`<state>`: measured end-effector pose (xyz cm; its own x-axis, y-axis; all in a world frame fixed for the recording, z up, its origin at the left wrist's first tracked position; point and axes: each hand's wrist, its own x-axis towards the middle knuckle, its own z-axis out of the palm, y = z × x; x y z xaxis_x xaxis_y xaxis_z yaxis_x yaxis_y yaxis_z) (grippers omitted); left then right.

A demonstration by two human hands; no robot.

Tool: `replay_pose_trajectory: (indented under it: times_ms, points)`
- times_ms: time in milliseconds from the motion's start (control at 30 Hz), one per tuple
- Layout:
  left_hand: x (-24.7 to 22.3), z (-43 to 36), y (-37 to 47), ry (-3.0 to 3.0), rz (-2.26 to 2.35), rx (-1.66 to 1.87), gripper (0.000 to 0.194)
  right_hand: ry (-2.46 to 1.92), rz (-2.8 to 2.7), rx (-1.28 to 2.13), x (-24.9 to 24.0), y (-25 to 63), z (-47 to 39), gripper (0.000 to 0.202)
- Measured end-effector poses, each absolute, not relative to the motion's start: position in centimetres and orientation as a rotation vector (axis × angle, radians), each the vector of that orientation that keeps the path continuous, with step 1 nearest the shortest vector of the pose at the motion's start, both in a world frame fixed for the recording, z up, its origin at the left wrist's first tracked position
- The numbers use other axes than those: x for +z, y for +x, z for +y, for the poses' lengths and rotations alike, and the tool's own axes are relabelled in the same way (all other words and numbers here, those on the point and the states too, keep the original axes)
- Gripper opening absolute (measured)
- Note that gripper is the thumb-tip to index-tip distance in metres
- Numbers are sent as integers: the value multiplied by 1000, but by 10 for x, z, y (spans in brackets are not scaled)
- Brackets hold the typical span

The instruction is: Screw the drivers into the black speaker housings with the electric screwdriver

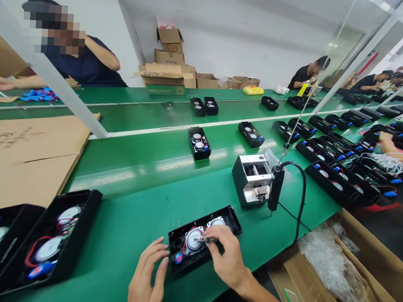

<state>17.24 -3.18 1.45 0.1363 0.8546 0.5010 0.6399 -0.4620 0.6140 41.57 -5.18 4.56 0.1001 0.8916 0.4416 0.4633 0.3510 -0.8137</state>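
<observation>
A black speaker housing (195,261) lies slightly turned on the green table in front of me. Inside it sit two round silver speaker drivers, the nearer one (194,240) in the middle, plus red wires and a blue battery (179,257) at the left end. My right hand (228,256) reaches over the housing, thumb and fingers pinched above the middle driver around a small dark piece that is mostly hidden. Beside the housing's left end is my left hand (150,274), its fingers apart and holding nothing.
An electric screwdriver (275,188) hangs from a cord beside a screw feeder (253,178). More housings (65,234) stand at the left; others ride the belt (147,150) and crowd the right. Cardboard (32,155) lies left; a carton with plastic wrap (333,266) is below right. Co-workers sit opposite.
</observation>
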Motion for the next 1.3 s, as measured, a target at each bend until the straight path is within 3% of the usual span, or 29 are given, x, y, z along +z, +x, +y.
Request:
replay_pose_trajectory:
  times_ms: [100, 200, 433, 667, 933, 1033, 1300]
  points:
    - [20, -36, 173, 2181, 1460, 1246, 13, -1278, -1510, 656, 56, 430, -31, 17]
    - [25, -41, 177, 2237, 1401, 1257, 10, -1075, -1932, 600, 64, 449, -18, 20]
    - [23, -39, 199, 2620, 1214, 1010, 30, -1050, -2745, 337, 81, 469, -20, 21]
    - [23, -28, 215, 2767, 1160, 837, 11, -1066, -2863, 492, 89, 457, -16, 23]
    - [20, -30, 217, 2735, 1168, 784, 27, -1092, -2907, 528, 91, 455, -14, 25]
    - [17, -29, 218, 2769, 1134, 711, 37, -1117, -2894, 593, 94, 455, -14, 17]
    - [28, 1, 218, 2729, 996, 474, 34, -1196, -2870, 572, 91, 454, -15, 24]
